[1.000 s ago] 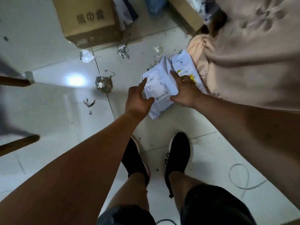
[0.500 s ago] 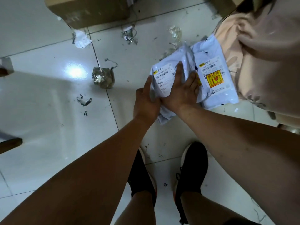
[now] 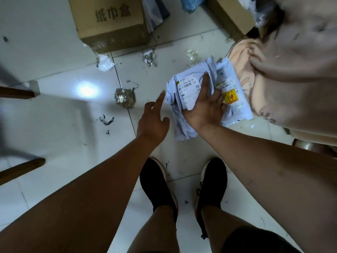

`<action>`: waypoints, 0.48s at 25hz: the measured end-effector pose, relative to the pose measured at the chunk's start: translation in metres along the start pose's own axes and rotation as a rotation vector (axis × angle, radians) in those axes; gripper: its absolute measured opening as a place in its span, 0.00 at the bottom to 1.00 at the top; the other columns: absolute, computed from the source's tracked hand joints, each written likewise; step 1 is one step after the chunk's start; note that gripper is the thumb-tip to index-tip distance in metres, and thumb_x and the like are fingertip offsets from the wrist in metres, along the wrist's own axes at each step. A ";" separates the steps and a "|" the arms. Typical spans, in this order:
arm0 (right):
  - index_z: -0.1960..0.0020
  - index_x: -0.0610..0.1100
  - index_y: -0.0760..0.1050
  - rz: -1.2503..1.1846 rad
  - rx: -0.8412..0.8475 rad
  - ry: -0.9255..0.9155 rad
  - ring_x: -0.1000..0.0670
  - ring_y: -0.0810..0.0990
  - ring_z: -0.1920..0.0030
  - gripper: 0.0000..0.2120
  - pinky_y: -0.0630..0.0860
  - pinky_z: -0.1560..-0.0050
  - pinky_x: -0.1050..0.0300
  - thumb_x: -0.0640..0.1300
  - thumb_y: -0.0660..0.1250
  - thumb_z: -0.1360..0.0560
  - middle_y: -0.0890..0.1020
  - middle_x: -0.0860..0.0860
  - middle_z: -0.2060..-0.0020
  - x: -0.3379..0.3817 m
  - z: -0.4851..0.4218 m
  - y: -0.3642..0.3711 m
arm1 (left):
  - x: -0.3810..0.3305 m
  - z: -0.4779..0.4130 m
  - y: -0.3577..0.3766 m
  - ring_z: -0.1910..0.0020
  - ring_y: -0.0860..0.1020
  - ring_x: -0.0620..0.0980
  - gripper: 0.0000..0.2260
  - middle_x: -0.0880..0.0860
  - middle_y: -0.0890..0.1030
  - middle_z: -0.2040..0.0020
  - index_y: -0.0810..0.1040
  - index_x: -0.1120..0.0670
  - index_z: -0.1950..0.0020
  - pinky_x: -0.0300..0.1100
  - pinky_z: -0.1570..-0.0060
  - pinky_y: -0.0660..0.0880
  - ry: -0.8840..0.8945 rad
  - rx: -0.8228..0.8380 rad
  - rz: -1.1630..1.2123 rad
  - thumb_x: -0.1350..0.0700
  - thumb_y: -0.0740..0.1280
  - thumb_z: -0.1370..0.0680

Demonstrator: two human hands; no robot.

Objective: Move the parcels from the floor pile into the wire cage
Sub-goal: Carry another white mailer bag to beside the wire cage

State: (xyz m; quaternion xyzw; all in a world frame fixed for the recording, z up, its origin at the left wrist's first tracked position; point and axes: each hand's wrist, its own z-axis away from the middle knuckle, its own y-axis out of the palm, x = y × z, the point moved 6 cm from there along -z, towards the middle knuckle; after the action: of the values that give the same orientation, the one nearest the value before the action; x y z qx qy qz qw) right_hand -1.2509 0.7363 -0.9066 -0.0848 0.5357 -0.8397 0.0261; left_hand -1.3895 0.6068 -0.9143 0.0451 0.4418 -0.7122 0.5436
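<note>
Two parcels (image 3: 187, 88) (image 3: 235, 101) lie overlapped on the floor (image 3: 54, 125); the right hand (image 3: 204, 108) presses flat, fingers spread, across both, the left hand (image 3: 153, 121) relaxed beside them, holding nothing.

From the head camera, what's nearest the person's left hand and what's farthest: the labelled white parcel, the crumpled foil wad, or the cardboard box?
1. The labelled white parcel, just right of the left hand, beside its forefinger.
2. The crumpled foil wad, on the floor to its left.
3. The cardboard box, far off at the top.
</note>
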 end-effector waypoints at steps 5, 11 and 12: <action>0.17 0.53 0.39 -0.043 0.003 0.030 0.36 0.68 0.35 0.61 0.67 0.35 0.41 0.59 0.76 0.36 0.66 0.37 0.33 0.015 0.051 -0.120 | -0.094 0.059 -0.087 0.47 0.80 0.57 0.38 0.53 0.67 0.27 0.52 0.34 0.18 0.49 0.49 0.78 0.102 -0.021 -0.193 0.56 0.66 0.22; 0.18 0.53 0.37 -0.093 0.042 0.085 0.36 0.65 0.32 0.59 0.65 0.32 0.42 0.58 0.75 0.33 0.63 0.37 0.31 0.011 0.112 -0.266 | -0.229 0.132 -0.173 0.40 0.78 0.62 0.35 0.54 0.65 0.25 0.52 0.35 0.18 0.56 0.40 0.76 0.276 -0.025 -0.488 0.52 0.65 0.20; 0.18 0.53 0.37 -0.104 0.039 0.104 0.37 0.66 0.32 0.59 0.66 0.32 0.42 0.58 0.74 0.33 0.64 0.37 0.31 0.007 0.121 -0.287 | -0.246 0.144 -0.184 0.39 0.78 0.61 0.35 0.54 0.65 0.25 0.53 0.35 0.19 0.57 0.40 0.76 0.292 -0.032 -0.498 0.52 0.65 0.20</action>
State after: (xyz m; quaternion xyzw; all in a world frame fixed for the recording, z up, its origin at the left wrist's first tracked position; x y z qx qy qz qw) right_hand -1.2233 0.7491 -0.5963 -0.0685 0.5148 -0.8534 -0.0437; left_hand -1.3793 0.6931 -0.5866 0.0289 0.5241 -0.8027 0.2832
